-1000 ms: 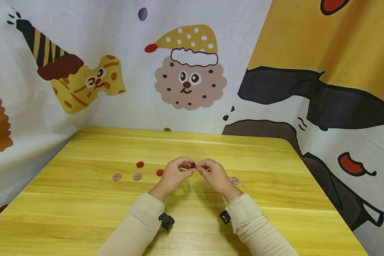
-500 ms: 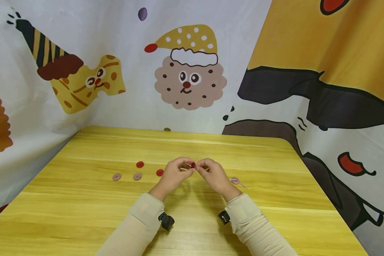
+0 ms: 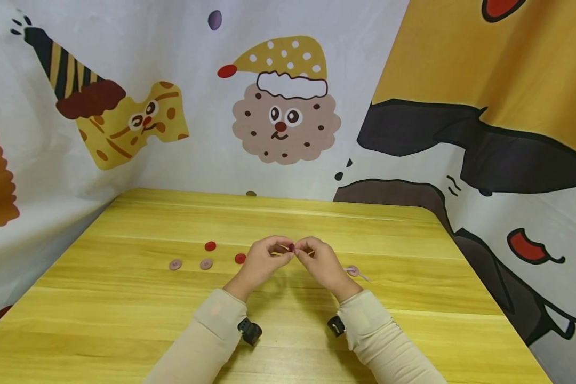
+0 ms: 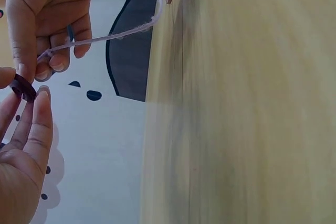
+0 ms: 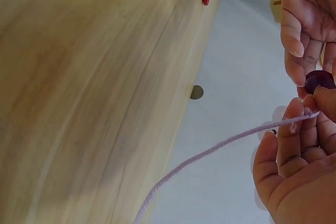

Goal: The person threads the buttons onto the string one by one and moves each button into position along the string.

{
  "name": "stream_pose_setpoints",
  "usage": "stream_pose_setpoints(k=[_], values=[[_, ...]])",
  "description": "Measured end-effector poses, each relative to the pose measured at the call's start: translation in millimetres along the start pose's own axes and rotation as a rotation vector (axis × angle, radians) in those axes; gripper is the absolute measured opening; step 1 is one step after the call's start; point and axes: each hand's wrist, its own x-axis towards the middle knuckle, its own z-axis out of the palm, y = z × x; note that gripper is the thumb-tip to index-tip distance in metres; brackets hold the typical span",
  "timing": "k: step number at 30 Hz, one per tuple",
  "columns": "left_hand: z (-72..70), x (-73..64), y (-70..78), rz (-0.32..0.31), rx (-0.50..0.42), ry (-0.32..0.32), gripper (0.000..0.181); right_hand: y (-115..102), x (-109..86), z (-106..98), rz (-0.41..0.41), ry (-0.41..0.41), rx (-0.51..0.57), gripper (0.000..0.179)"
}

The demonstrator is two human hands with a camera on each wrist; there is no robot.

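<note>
Cuffs: two beige sleeves [image 3: 221, 317], one black wrist device [image 3: 249, 332] at each.
Left hand [image 3: 264, 260]: thumb and fingers pinch one dark red button [image 5: 319, 78], raised above the tabletop between the hands; it sits slightly nearer the right fingertips than a second ago.
Right hand [image 3: 323, 262]: place hardly changed; fingertips pinch the lilac thread [image 5: 210, 150] close beside that button.
Button's lie: on edge, faces turned sideways, long axis roughly upright in the head view; small and part-covered, so cannot tell whether thread enters a hole.
Thread: one, slanting from right fingertips down to one threaded pink button [image 3: 352, 271] on the table.
Loose buttons: four, unmoved, left of the left hand: two pink [image 3: 206, 264], two red [image 3: 210, 246].
Far side: wood table [image 3: 278, 213], then printed cloth [image 3: 197, 165].
</note>
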Motion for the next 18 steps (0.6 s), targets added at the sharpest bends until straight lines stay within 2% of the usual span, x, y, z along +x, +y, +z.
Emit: stream_pose_setpoints(k=[8,18], values=[[0.7,0.3,1.0,-0.018,-0.033,-0.003,0.028,0.8,0.2,0.4,-0.006,0.009,0.009,0.005],[1.3,0.4,0.6,-0.012,-0.017,0.008,0.026,2.3,-0.1,0.9,0.009,0.028,0.048,0.006]])
